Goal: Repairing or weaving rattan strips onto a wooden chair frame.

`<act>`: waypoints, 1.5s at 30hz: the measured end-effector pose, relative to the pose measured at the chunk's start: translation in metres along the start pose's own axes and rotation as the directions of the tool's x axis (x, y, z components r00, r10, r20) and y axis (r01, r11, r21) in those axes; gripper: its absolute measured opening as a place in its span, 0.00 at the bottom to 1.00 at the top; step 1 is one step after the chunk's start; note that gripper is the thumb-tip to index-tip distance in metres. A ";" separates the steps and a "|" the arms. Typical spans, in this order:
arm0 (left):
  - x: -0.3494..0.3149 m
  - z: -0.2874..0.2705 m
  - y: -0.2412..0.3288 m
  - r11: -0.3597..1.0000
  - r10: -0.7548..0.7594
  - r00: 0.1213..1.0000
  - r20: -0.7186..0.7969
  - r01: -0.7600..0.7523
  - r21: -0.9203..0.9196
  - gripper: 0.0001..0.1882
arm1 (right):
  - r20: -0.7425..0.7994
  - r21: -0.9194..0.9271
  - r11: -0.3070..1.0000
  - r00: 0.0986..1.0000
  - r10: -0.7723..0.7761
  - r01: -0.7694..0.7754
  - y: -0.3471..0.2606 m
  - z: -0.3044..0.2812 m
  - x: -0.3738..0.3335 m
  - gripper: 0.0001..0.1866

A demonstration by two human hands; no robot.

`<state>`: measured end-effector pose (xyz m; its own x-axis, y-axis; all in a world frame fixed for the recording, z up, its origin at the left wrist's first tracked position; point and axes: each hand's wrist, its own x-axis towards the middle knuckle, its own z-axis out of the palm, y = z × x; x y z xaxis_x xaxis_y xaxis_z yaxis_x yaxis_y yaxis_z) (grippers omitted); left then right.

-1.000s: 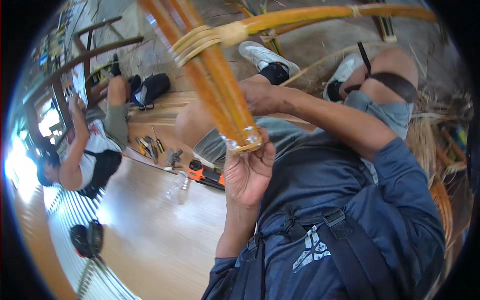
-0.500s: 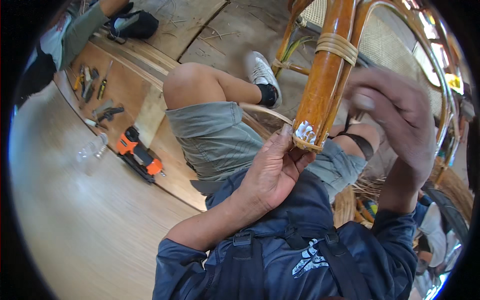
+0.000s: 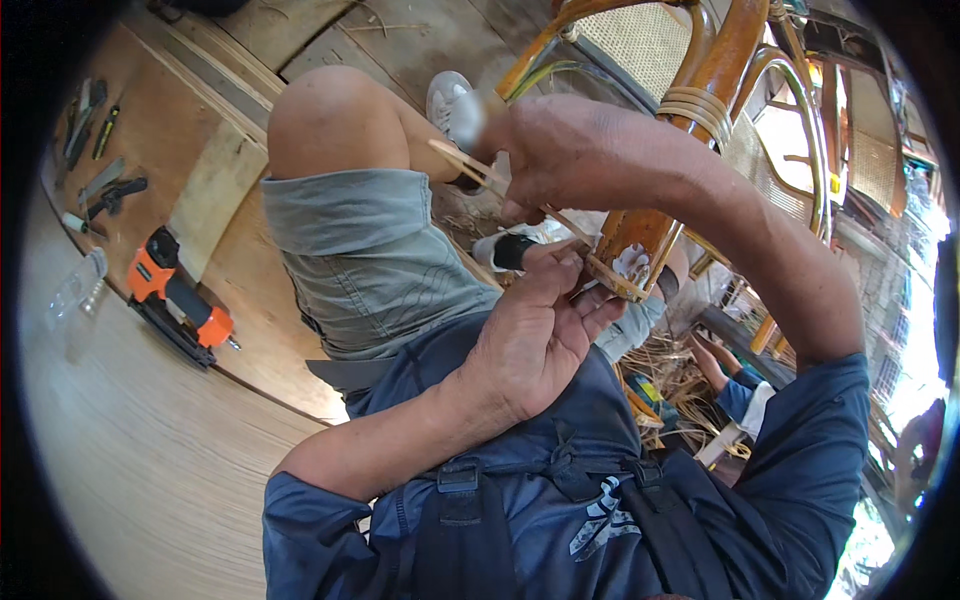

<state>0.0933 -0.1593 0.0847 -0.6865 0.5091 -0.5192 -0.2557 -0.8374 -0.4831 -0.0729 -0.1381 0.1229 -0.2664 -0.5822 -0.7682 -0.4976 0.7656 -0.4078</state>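
A varnished brown rattan pole, part of a chair frame, slants down to me with its end over my lap. A thin pale rattan strip is wrapped round that end and its free length runs up to the left. My left hand is closed at the pole end, thumb and fingers pinching the strip against it. Crossing over the pole, my right hand is closed on the free part of the strip; its fingertips are blurred. A white patch shows on the pole end.
An orange and black nail gun lies on the board at left, near a clear plastic bottle and several hand tools. Rattan chairs with woven panels stand beyond. Part of another person shows at lower right, by loose strips.
My right hand has swung from right of the pole across to its left, onto the strip. My left hand keeps its pinch at the pole end. The view has shifted right.
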 end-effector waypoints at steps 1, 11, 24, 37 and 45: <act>0.000 0.002 0.000 0.999 0.007 1.000 -0.019 -0.006 0.049 0.13 | 0.017 -0.002 1.000 1.000 0.009 -0.009 -0.001 0.001 0.002 0.15; 0.009 0.002 0.003 0.996 -0.070 0.997 -0.032 0.071 0.046 0.15 | -0.005 0.021 0.999 0.999 -0.041 0.041 -0.014 0.002 0.014 0.11; 0.012 0.014 -0.002 0.999 -0.013 0.998 -0.061 0.016 0.044 0.12 | -0.262 0.827 0.558 0.928 0.264 0.075 -0.044 0.003 -0.093 0.13; 0.008 0.014 -0.002 0.985 0.019 0.997 -0.070 -0.007 0.173 0.14 | -0.336 0.837 0.532 0.889 0.312 0.130 -0.021 0.026 -0.141 0.11; 0.004 0.015 -0.002 0.975 0.022 0.997 -0.072 -0.005 0.221 0.14 | -0.516 0.623 0.736 0.847 0.130 0.266 0.009 0.052 -0.146 0.12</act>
<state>0.0807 -0.1587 0.0938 -0.6414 0.5039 -0.5786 -0.3960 -0.8633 -0.3128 0.0049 -0.0316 0.2059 -0.7159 -0.5347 -0.4489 0.0768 0.5788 -0.8118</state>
